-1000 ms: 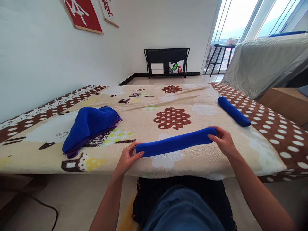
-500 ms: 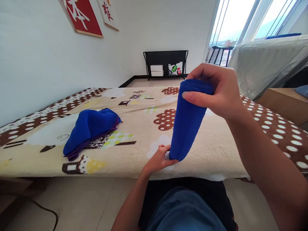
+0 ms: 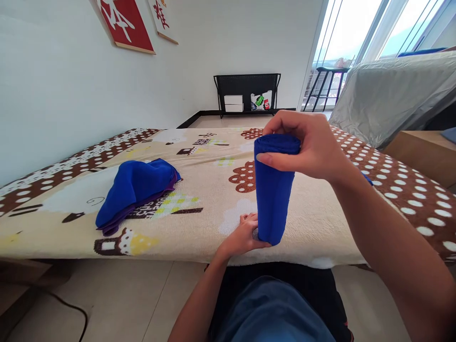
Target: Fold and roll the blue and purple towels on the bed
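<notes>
A blue rolled-up towel stands nearly upright over the front part of the bed. My right hand grips its top end, with the thumb on the near side and the fingers behind. Low down, my left hand pinches the bottom end, its thumb in front; the other fingers are partly hidden behind the roll. To the left, a crumpled pile of blue and purple cloths rests on the bed's patterned blanket.
A brown polka-dot border runs along the bed's right side, where a bit of blue shows behind my right forearm. Further right are a wooden box and a plastic-wrapped bulky item. A black rack stands by the far wall.
My right hand has come down and left, bringing the towel roll from a tilt to nearly upright. My left hand has shifted slightly right with the bottom end.
</notes>
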{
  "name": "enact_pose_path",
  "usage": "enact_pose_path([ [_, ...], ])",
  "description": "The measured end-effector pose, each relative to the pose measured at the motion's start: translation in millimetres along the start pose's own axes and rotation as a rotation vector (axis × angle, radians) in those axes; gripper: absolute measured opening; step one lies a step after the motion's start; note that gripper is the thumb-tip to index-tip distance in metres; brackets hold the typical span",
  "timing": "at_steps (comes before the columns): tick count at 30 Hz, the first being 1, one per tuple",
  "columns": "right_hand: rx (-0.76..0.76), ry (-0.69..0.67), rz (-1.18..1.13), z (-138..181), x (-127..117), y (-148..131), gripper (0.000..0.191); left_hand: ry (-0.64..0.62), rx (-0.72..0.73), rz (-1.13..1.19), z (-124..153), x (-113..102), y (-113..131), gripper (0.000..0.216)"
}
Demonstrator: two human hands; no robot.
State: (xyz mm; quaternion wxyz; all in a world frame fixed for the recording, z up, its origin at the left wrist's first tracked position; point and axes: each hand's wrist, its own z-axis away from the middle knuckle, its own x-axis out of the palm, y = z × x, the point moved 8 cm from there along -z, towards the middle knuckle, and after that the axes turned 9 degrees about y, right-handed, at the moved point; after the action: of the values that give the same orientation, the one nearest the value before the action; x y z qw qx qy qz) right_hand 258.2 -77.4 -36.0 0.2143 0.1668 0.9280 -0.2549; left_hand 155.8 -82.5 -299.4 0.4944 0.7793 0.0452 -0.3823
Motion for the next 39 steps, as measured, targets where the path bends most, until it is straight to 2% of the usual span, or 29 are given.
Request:
enact_pose_path([
  [7,-0.02,0.07,0.048,-4,-23,-4,0.025,0.172,-0.051,0.014,-6,-7,-5,0.035],
  [13,0.074,0.044,0.026,0,-27,22,0.024,0.154,-0.053,-0.064,-5,2,-10,0.046],
  [18,0.103,0.195,0.167,-1,-75,48,0.032,0.192,-0.056,-0.044,-2,-1,-15,0.068],
  [22,0.146,0.275,0.361,8,-123,68,0.038,0.165,-0.055,-0.065,-2,0,-15,0.062],
  [26,0.256,0.273,0.585,28,-159,96,0.047,0.154,-0.027,-0.114,-3,3,-12,0.054],
  [31,0.37,0.363,0.841,45,-193,144,0.058,0.152,-0.014,-0.124,-3,5,-11,0.048],
  [36,0.477,0.301,0.996,30,-202,195,0.069,0.138,-0.008,-0.143,-3,5,-10,0.042],
  [39,0.492,0.354,1.061,8,-214,217,0.076,0.126,-0.018,-0.125,-4,3,-8,0.039],
])
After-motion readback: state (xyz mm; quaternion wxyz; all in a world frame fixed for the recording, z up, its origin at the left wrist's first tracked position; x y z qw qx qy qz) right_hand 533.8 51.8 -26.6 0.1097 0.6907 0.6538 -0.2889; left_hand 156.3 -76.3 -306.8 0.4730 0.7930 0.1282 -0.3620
